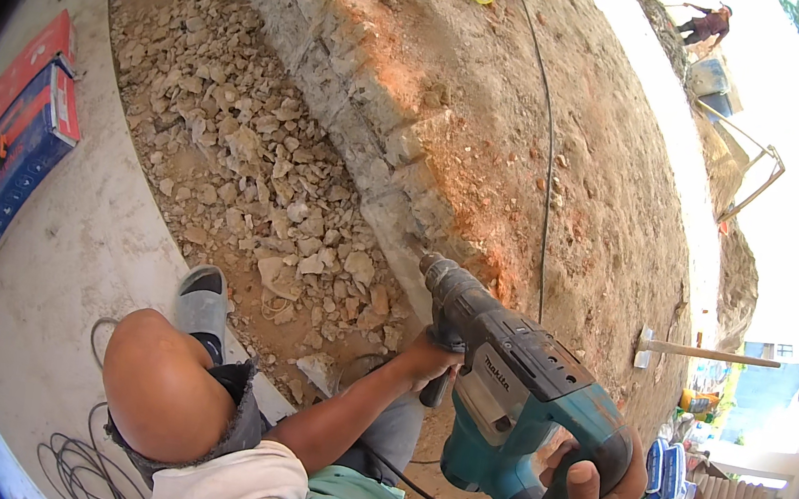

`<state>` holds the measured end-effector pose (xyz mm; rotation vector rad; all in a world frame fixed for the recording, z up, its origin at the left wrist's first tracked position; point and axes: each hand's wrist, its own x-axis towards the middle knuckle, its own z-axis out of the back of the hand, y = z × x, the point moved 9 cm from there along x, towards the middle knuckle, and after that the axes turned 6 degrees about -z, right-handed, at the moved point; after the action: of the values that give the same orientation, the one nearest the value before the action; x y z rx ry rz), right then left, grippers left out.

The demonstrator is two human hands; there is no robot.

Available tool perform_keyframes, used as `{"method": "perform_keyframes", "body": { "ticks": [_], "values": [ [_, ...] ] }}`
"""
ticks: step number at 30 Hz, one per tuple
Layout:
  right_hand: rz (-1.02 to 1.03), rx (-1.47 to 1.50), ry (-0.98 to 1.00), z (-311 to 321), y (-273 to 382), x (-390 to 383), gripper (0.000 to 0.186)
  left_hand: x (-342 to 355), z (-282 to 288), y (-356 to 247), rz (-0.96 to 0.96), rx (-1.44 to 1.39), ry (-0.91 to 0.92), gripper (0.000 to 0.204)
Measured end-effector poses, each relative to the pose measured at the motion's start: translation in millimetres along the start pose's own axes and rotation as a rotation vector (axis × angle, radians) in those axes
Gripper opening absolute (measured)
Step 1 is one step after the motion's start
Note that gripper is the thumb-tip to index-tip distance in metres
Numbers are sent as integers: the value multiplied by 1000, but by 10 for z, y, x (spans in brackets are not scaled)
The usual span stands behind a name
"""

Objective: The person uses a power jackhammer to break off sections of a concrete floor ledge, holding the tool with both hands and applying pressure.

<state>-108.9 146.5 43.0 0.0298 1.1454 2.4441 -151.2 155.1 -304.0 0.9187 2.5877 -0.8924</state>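
Observation:
A teal and black rotary hammer (pixel 518 386) lies across my front, its nose pointing up and left. My left hand (pixel 432 359) is closed round the black side handle behind the nose. My right hand (pixel 601 498) grips the D-shaped rear handle, with the thumb along its outer side. The hammer's front end (pixel 433 266) is at the broken edge of a concrete and brick ledge (pixel 374 135); whether a bit is sunk in it cannot be made out. A black power cord leaves the rear handle at the bottom.
Broken rubble (pixel 261 151) fills the trench beside the ledge, where my shoe (pixel 204 296) rests at its edge. Red and blue boxes (pixel 20 139) lie on the pale floor, near coiled cable (pixel 93 472). A long-handled hammer (pixel 709 354) stands right; a distant person (pixel 706 25) is upper right.

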Motion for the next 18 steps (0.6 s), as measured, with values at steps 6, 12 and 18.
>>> {"method": "perform_keyframes", "body": {
  "ticks": [6,12,18],
  "values": [
    [-56,43,107,62,-35,84,49,14,-41,36,18,-80,13,13],
    [-35,62,119,52,-34,178,48,134,-22,38,25,-130,14,26],
    [29,-80,193,-24,-17,77,45,-98,-101,-15,52,-185,73,36]
  ]
}}
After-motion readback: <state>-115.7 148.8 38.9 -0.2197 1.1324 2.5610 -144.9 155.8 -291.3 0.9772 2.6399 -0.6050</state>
